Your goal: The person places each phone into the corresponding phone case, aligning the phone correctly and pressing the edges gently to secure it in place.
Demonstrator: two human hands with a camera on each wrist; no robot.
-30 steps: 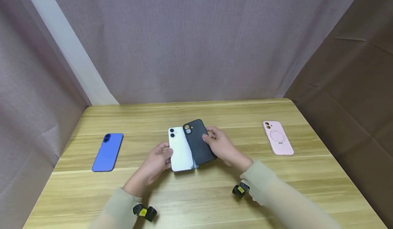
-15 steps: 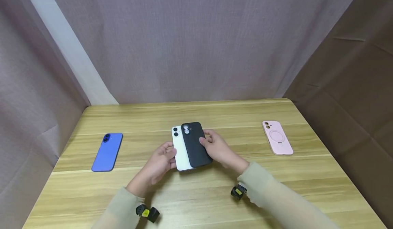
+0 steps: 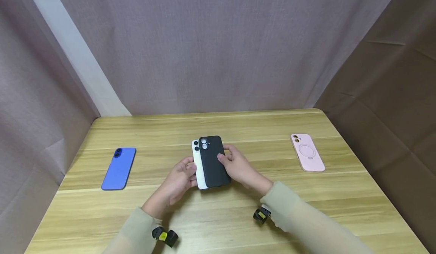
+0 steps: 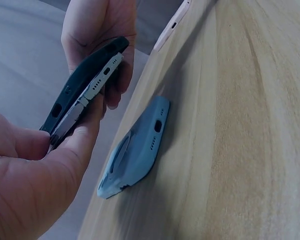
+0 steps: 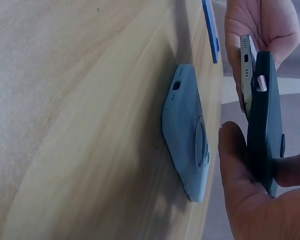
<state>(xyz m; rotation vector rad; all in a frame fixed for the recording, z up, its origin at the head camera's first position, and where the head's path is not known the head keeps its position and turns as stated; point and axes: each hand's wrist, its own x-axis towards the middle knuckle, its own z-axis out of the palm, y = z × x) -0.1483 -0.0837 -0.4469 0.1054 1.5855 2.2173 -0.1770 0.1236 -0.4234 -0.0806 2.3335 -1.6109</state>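
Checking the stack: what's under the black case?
The white phone; its left strip shows in the head view, most of its back hidden by the black case. Lower, on the table, wrist views show a light blue case, hidden from the head camera.

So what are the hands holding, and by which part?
Left hand: the white phone, by its left edge. Right hand: the black case, by its right edge.

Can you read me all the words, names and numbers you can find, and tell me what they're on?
No words, brands or numbers can be read.
Left wrist's yellow label: too small to read.
Right wrist's yellow label: too small to read.
White phone, black case, blue phone, pink case, light-blue case: no readable lettering.
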